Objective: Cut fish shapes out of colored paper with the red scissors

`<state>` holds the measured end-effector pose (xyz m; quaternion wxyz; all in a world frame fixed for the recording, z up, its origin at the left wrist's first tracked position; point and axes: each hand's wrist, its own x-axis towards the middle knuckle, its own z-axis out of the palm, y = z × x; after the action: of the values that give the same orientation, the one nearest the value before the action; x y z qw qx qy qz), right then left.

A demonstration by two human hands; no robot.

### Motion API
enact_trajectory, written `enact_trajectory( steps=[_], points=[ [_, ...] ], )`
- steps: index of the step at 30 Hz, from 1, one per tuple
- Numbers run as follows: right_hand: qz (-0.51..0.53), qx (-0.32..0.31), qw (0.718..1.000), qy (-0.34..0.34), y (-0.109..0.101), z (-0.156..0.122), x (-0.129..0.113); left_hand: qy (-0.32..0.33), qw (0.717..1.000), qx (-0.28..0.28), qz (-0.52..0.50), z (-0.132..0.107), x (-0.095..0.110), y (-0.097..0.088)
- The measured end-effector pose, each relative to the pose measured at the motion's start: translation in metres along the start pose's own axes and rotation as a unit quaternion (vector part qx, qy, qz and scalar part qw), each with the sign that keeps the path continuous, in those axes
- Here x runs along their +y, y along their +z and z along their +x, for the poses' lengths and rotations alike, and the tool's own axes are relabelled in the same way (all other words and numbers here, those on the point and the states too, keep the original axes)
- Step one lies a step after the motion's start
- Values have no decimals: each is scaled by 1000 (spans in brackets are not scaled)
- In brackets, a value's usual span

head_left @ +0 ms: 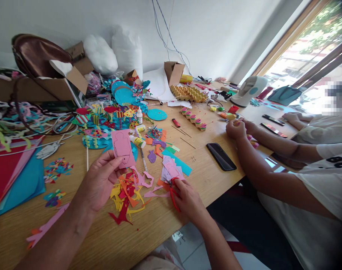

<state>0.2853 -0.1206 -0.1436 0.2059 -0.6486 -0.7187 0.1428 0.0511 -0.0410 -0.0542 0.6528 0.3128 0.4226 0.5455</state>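
Between the thumb and fingers of my left hand (103, 178) is a pink paper piece (122, 144) with outlines drawn on it, one like a fish. My right hand (188, 198) grips red-handled scissors (174, 198), their tips over a small stack of pale pink drawn papers (171, 167). Below my left hand lies a heap of yellow, red and orange paper scraps (128, 193). A pink cut-out scrap (147, 179) rests beside the heap. Purple fish-shaped cut-outs (152, 156) and a blue paper strip (185, 165) lie just beyond.
Glue bottles (138, 141) and blue discs with paper fish (156, 114) stand behind. Coloured sheets (21, 176) cover the left side. A black phone (221, 156) lies right, near a co-worker's hands (237, 129). Farther back are an egg carton (189, 93) and a white fan (248, 90).
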Motion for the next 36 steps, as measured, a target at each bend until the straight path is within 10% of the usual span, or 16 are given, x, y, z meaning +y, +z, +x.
enact_trajectory(
  steps=[9, 22, 36],
  points=[
    [107, 77, 983, 125, -26, 0, -3, 3, 1000, 2, 10, -6, 4, -1],
    [-48, -122, 991, -16, 15, -30, -63, 23, 999, 19, 36, -17, 15, -31],
    [6, -97, 995, -20, 16, -9, -61, 16, 999, 18, 35, -20, 12, -28]
  ],
)
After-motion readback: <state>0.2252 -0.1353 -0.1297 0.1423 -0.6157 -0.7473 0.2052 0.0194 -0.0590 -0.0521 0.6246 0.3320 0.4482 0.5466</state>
